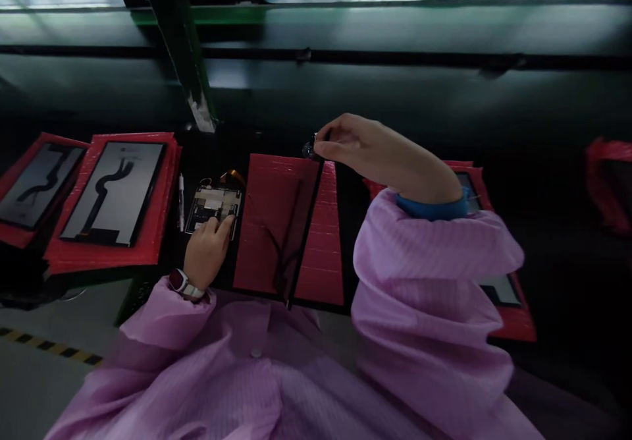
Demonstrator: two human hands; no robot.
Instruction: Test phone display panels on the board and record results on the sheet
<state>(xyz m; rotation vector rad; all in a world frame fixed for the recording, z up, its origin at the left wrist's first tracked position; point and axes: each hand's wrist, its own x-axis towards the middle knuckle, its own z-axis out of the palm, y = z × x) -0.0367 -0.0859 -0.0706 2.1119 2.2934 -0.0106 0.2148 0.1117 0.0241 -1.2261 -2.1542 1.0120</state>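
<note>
My right hand (348,138) pinches the upper corner of a thin, glossy display panel (274,222), beside a small dark piece at that corner. The panel stands tilted over a red foam sheet (323,242), and its face looks red, with dark curved streaks. My left hand (207,246) lies on a small circuit board assembly (212,201) left of the panel, with thumb and finger apart on its surface. An orange flex cable (233,176) sticks up from the board's far edge. A white pen-like stick (181,203) lies just left of the board.
Two more display panels (116,193) (42,183) rest on red foam at the left. Another panel (501,290) on red foam is partly hidden behind my right sleeve. A green post (180,45) rises behind the bench. More red wrapping (605,183) sits far right.
</note>
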